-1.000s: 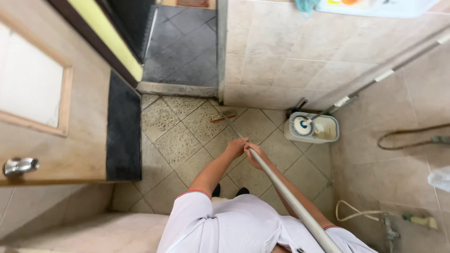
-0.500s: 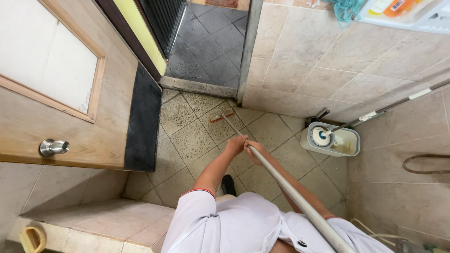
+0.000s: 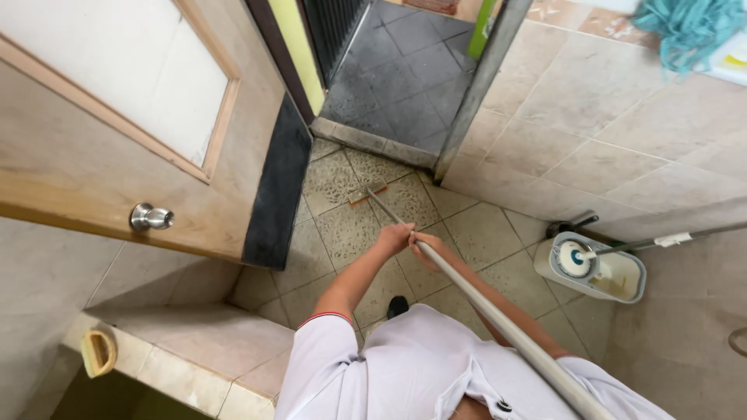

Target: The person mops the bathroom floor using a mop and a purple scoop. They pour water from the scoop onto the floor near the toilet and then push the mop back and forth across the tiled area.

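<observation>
We hold one long grey metal pole (image 3: pixel 498 323) with both hands. Its long line runs slanted across the view, from low on the right, near our white shirt (image 3: pixel 405 373), up and to the left, toward the open doorway. At the far end sits one small flat brush head with an orange edge (image 3: pixel 367 192), and it rests on the speckled floor tiles (image 3: pixel 342 225) just before the grey doorstep (image 3: pixel 373 141). Our left hand (image 3: pixel 394 238) and our right hand (image 3: pixel 424 250) grip the pole side by side, touching each other, about a third of the way up from the brush head. The fingers of both hands are curled tight around the pole.

To the right stands one white mop bucket with a round spinner (image 3: pixel 595 268), near the tiled wall, and one second pole with a white band (image 3: pixel 661 241) leans over it. On the left we see one wooden door (image 3: pixel 101 155) with one shiny round knob (image 3: pixel 150 218). One small yellow brush (image 3: pixel 99 351) lies on the tiled ledge (image 3: pixel 210 342)
</observation>
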